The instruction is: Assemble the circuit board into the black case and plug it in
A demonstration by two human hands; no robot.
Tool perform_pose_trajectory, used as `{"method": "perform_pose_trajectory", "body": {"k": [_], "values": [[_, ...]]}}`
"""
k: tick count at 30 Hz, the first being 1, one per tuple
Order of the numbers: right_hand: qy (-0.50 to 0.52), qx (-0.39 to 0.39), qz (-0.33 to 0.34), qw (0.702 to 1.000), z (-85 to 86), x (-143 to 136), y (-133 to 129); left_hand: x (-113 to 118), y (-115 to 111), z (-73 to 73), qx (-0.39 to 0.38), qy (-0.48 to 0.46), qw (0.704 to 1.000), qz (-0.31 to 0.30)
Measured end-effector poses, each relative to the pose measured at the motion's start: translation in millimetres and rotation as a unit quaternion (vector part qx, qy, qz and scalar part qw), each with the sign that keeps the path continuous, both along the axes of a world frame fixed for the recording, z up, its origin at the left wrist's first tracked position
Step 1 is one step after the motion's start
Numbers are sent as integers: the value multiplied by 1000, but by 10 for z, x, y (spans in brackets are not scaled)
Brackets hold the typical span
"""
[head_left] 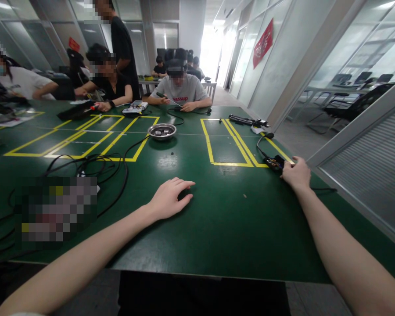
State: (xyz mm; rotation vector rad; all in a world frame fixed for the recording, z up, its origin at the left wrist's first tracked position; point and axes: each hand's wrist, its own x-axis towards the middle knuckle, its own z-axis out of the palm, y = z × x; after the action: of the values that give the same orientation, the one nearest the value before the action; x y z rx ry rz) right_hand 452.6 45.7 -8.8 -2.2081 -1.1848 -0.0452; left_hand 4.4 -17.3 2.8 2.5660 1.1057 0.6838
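Observation:
My left hand (173, 198) rests on the green tabletop (217, 228) with its fingers stretched out and the thumb apart. There is nothing in it. Farther right, near the table's right edge, my right hand (296, 173) has its fingers closed on the near end of a small black electronic device (274, 163). The fingertips are partly hidden behind the hand. From the device a black cable (259, 145) runs up to a small dark knob-like end (269, 135). Another dark cable (324, 189) lies just right of my right wrist.
A metal bowl (162, 131) holds several small metal parts. Yellow tape (213, 151) marks rectangles on the table. Tangled black cables (125, 175) lie at left beside a blurred-out object (59, 210). A folded black tripod (246, 120) lies far right. Across the table a person (184, 90) holds a screwdriver.

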Motion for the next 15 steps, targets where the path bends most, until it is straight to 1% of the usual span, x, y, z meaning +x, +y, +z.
{"method": "perform_pose_trajectory", "body": {"k": [2,6,11,15], "values": [[32,-7,-28,999,56,-30,-43,-2,4,-12,1,-2,1000,-1],[67,-12,-46,997,127,-96,-107,-5,12,-31,3,-5,1000,0],[63,3,-42,997,161,-172,-133,-3,8,-18,3,-5,1000,-2],[22,29,-5,999,187,-186,-137,0,4,-6,0,-6,1000,-6]]}}
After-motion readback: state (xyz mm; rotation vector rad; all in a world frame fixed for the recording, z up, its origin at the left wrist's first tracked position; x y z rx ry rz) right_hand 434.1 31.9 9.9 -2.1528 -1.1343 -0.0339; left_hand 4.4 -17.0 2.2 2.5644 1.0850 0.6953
